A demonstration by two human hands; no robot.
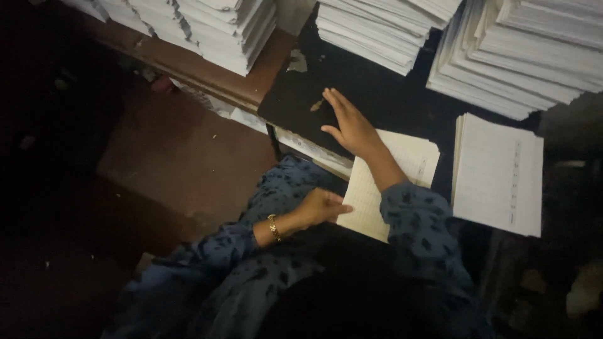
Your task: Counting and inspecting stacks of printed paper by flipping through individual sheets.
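Note:
A ruled white sheet (377, 201) lies on the black tabletop (383, 94) in front of me. My left hand (319, 207), with a gold bracelet on its wrist, grips that sheet's near left edge with curled fingers. My right hand (348, 124) reaches forward and lies flat with fingers spread, its palm at the sheet's far left corner and its fingertips on the bare black surface. Both of my sleeves are blue with dark spots.
A second pile of ruled sheets (499, 172) lies to the right on the table. Tall stacks of white paper stand at the back: one left (213, 25), one middle (383, 28), one right (527, 50). A brown wooden bench (207, 69) and reddish floor (182, 157) are at left.

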